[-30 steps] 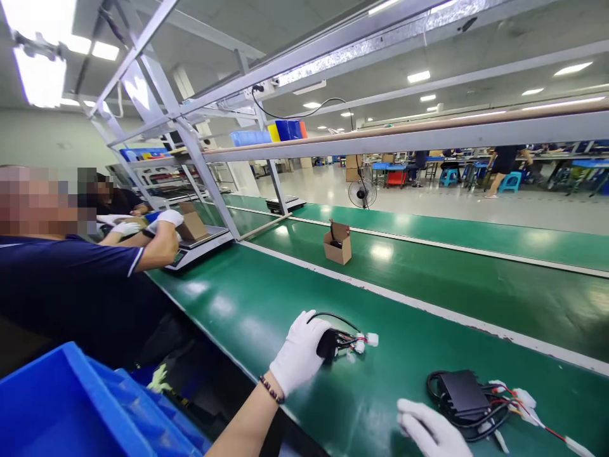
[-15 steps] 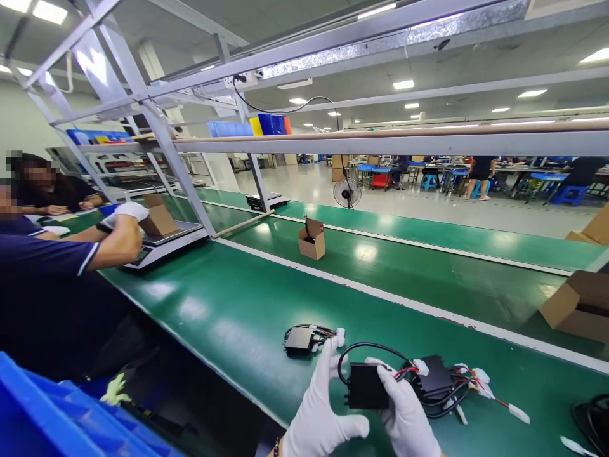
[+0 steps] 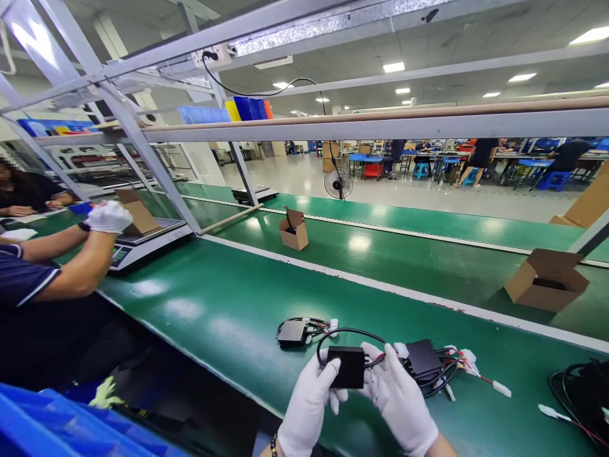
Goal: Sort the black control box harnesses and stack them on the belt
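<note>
Black controller module [image 3: 346,367] now lifted off the green conveyor worktop [image 3: 228,304] and gripped between left hand [image 3: 311,400] and right hand [image 3: 397,397], both gloved, its cable looping above. A second ago, left hand rested on the smaller module [image 3: 292,332], now lying free. Another wired module [image 3: 423,358] just beside. No readable labels or writing.
</note>
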`<action>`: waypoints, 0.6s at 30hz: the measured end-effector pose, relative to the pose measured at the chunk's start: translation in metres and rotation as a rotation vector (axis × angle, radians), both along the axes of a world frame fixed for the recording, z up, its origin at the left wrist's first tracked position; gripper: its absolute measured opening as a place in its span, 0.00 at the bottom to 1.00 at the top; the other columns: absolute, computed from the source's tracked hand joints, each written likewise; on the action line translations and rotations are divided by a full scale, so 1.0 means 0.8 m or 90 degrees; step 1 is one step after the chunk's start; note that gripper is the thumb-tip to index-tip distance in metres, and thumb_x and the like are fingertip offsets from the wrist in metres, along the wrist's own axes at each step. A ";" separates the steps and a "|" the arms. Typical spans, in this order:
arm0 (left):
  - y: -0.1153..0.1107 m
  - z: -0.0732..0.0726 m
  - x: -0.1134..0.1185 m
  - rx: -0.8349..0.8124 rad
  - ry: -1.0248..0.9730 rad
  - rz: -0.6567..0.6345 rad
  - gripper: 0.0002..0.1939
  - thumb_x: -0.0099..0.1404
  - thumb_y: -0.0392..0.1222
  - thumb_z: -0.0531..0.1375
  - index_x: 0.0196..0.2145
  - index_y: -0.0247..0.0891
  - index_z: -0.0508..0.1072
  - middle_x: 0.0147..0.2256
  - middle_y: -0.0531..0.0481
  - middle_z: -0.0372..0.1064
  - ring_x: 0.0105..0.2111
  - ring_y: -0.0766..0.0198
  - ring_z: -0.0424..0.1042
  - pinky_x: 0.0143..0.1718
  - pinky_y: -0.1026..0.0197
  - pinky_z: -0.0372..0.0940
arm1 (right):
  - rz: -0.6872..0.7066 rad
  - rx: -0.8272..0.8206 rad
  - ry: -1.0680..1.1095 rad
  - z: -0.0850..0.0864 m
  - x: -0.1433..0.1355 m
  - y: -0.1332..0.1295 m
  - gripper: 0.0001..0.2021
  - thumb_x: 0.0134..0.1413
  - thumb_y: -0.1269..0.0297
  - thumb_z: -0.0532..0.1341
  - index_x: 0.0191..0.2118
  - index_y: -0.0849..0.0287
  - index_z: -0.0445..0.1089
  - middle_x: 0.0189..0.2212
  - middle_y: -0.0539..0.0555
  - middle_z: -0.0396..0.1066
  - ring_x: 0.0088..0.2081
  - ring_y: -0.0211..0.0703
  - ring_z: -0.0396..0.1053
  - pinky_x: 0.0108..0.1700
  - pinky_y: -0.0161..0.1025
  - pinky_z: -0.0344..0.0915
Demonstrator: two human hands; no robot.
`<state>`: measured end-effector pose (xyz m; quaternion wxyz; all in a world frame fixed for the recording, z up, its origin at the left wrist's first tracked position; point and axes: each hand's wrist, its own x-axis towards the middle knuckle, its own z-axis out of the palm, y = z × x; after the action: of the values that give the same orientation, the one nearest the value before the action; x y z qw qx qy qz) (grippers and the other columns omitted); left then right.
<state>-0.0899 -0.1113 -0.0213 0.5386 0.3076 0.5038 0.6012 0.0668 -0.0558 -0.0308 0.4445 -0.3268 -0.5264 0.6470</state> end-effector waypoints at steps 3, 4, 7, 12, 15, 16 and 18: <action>0.001 0.011 -0.008 0.006 -0.057 0.042 0.18 0.63 0.53 0.62 0.41 0.35 0.68 0.33 0.49 0.71 0.20 0.71 0.68 0.16 0.70 0.59 | 0.109 -0.226 0.129 0.008 -0.002 -0.005 0.19 0.62 0.49 0.58 0.48 0.58 0.73 0.41 0.59 0.76 0.41 0.46 0.75 0.42 0.42 0.72; 0.001 0.015 -0.010 0.007 -0.072 0.046 0.19 0.63 0.53 0.62 0.42 0.35 0.68 0.33 0.49 0.71 0.20 0.71 0.68 0.16 0.69 0.60 | 0.126 -0.289 0.165 0.009 -0.002 -0.008 0.18 0.59 0.51 0.62 0.47 0.60 0.73 0.40 0.59 0.75 0.40 0.45 0.74 0.41 0.40 0.71; -0.001 0.026 -0.014 0.010 -0.108 0.062 0.21 0.61 0.54 0.64 0.44 0.36 0.69 0.31 0.49 0.72 0.22 0.67 0.70 0.19 0.67 0.64 | 0.120 -0.338 0.185 0.007 -0.003 -0.017 0.23 0.47 0.55 0.72 0.46 0.63 0.73 0.40 0.59 0.75 0.39 0.45 0.74 0.42 0.39 0.71; -0.008 0.029 -0.015 0.022 -0.136 0.078 0.22 0.61 0.53 0.64 0.45 0.35 0.70 0.29 0.49 0.73 0.24 0.64 0.72 0.21 0.64 0.66 | 0.086 -0.317 0.170 0.005 -0.001 -0.022 0.24 0.39 0.61 0.76 0.43 0.64 0.75 0.37 0.58 0.74 0.38 0.44 0.74 0.43 0.39 0.71; -0.009 0.032 -0.017 0.015 -0.154 0.085 0.22 0.58 0.53 0.66 0.42 0.34 0.71 0.27 0.49 0.73 0.23 0.62 0.72 0.21 0.64 0.66 | 0.126 -0.314 0.195 0.005 0.000 -0.018 0.19 0.41 0.60 0.76 0.38 0.64 0.75 0.34 0.55 0.72 0.36 0.41 0.72 0.41 0.37 0.71; -0.008 0.033 -0.018 0.011 -0.160 0.093 0.22 0.58 0.54 0.67 0.41 0.34 0.71 0.26 0.49 0.73 0.22 0.62 0.72 0.21 0.64 0.66 | 0.139 -0.311 0.206 0.005 0.000 -0.017 0.18 0.41 0.60 0.75 0.37 0.63 0.74 0.34 0.55 0.71 0.35 0.40 0.72 0.40 0.36 0.71; -0.006 0.037 -0.020 0.009 -0.168 0.107 0.23 0.56 0.54 0.68 0.40 0.33 0.71 0.25 0.49 0.73 0.21 0.62 0.71 0.20 0.64 0.65 | 0.149 -0.301 0.221 0.002 -0.001 -0.014 0.17 0.42 0.59 0.75 0.35 0.62 0.73 0.33 0.53 0.70 0.33 0.37 0.70 0.38 0.36 0.70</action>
<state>-0.1057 -0.1163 0.0086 0.5461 0.1866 0.4484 0.6826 0.0658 -0.0673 -0.0291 0.3617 -0.2432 -0.3117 0.8443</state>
